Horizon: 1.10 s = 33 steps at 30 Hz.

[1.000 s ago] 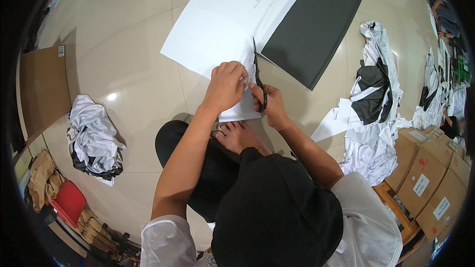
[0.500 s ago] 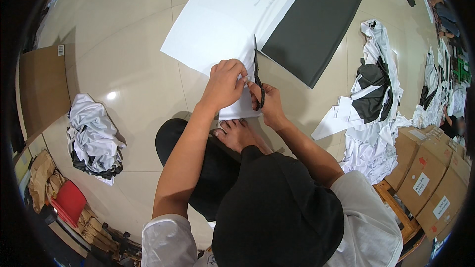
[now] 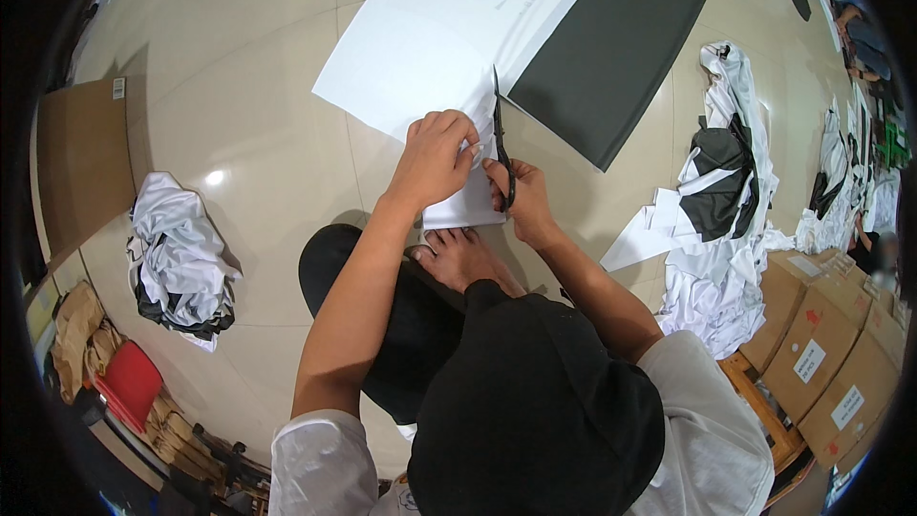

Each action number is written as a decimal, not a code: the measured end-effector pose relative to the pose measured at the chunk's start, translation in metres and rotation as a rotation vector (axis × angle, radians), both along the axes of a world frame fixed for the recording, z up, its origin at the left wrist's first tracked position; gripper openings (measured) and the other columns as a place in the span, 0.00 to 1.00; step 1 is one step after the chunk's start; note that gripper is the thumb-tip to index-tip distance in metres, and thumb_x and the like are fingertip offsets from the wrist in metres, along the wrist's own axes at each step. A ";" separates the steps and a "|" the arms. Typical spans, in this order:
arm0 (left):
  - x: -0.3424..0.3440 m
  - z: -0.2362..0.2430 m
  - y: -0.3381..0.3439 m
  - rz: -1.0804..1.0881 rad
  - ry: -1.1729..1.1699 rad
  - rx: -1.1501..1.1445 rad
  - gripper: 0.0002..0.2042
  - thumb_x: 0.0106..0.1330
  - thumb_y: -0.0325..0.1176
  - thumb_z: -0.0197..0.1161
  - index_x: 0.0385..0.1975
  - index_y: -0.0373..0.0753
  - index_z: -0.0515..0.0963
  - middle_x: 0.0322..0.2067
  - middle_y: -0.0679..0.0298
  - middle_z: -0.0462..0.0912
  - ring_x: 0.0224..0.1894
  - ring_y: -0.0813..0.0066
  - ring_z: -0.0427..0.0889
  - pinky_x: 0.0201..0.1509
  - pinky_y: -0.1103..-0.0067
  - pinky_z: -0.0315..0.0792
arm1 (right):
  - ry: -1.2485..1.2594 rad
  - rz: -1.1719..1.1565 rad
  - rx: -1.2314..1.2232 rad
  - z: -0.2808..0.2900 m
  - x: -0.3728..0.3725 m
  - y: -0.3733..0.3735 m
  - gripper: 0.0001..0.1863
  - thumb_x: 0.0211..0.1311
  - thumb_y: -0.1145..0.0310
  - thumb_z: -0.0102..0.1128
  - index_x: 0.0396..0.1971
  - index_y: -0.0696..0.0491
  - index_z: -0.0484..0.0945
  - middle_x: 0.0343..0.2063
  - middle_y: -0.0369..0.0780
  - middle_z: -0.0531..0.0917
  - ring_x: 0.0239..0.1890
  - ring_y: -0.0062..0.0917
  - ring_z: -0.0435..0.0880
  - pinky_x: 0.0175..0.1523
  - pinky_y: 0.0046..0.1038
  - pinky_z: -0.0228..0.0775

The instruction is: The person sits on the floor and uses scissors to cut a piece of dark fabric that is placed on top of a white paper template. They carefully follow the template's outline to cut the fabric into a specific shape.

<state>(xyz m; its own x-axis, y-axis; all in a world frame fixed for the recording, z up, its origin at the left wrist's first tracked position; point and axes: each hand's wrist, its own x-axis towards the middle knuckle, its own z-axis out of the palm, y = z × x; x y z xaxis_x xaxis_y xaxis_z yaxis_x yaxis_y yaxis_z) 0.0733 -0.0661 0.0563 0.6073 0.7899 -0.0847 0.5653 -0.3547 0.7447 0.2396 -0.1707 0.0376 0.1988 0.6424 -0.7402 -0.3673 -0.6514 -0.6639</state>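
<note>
A large white sheet (image 3: 411, 48) with pale grey lettering lies on the floor, and a dark grey panel (image 3: 611, 48) runs along its right side. My left hand (image 3: 437, 155) has its fingertips pinched on the near part of the white sheet. In my right hand (image 3: 522, 199) is a pair of black-handled scissors (image 3: 503, 148), its blades pointing away from me along the line between white and dark. Between the hands a narrow white piece (image 3: 464, 207) reaches back to my bare foot (image 3: 462, 260). Whether the blades are apart is hard to see.
Crumpled white and black cloth (image 3: 181, 253) lies on the left, near a cardboard panel (image 3: 86, 167) and a red chair (image 3: 132, 384). White and dark scraps (image 3: 721, 191) are heaped on the right. Stacked cartons (image 3: 807, 363) stand at lower right. Other people are at the far right edge.
The right hand with the scissors has shifted very slightly to the right and toward me. The left hand keeps its pinch in nearly the same place.
</note>
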 end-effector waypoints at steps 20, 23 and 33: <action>0.000 0.002 0.000 0.012 0.021 0.005 0.07 0.68 0.31 0.68 0.43 0.42 0.79 0.50 0.61 0.81 0.57 0.54 0.77 0.63 0.60 0.65 | -0.038 0.052 0.009 -0.001 0.014 -0.002 0.19 0.64 0.57 0.77 0.28 0.56 0.80 0.17 0.32 0.77 0.16 0.16 0.73 0.22 0.22 0.61; 0.003 0.004 0.001 0.057 0.023 0.001 0.07 0.70 0.33 0.67 0.42 0.40 0.79 0.48 0.60 0.82 0.55 0.54 0.77 0.61 0.58 0.67 | -0.031 0.062 0.010 -0.001 0.018 -0.003 0.19 0.63 0.57 0.77 0.29 0.56 0.80 0.18 0.32 0.77 0.16 0.16 0.73 0.22 0.22 0.61; -0.001 -0.028 0.002 0.551 0.425 0.084 0.56 0.68 0.64 0.67 0.81 0.28 0.48 0.80 0.29 0.42 0.82 0.24 0.38 0.82 0.40 0.39 | 0.017 0.131 0.021 0.010 0.029 0.016 0.17 0.65 0.56 0.74 0.26 0.52 0.79 0.19 0.32 0.77 0.17 0.17 0.73 0.26 0.23 0.63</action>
